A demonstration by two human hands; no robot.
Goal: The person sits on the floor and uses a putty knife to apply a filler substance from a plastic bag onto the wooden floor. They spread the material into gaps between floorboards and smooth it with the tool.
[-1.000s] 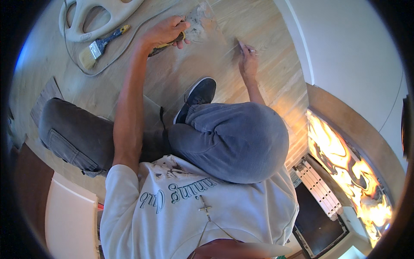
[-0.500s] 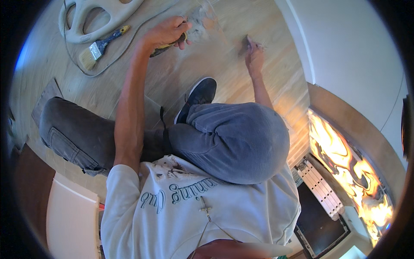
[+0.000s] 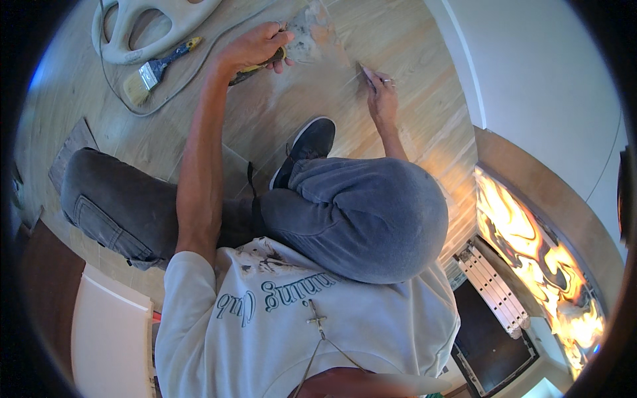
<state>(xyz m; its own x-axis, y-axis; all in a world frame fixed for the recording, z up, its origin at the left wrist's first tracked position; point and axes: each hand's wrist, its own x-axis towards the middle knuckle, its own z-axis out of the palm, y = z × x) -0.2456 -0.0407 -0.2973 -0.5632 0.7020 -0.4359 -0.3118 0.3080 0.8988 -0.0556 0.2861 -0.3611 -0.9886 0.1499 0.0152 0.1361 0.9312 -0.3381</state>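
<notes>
My left hand [image 3: 260,50] is closed around the black and yellow handle [image 3: 249,74] of what looks like a wide putty knife. Ahead of the fingers a smeared, greyish broad blade [image 3: 317,33] seems to lie low over the wood-look floor; its lower edge blurs into the dust. Off to the right, my right hand [image 3: 383,96] pinches a small, thin, dark flat piece [image 3: 365,70] whose tip points left toward the floor. Its exact kind is too small to tell. A gap of floor separates the two hands.
A paintbrush [image 3: 159,71] with a blue handle lies at the left, beside a grey cable [image 3: 174,101] and a white frame with oval openings [image 3: 123,30]. My shoe [image 3: 312,146] stands below the hands. A white panel [image 3: 524,73] and a glowing swirl-patterned panel [image 3: 531,245] bound the right.
My right hand has moved left and slightly down with the flat piece, closer to the left hand's tool. The left hand has barely shifted and keeps its grip.
</notes>
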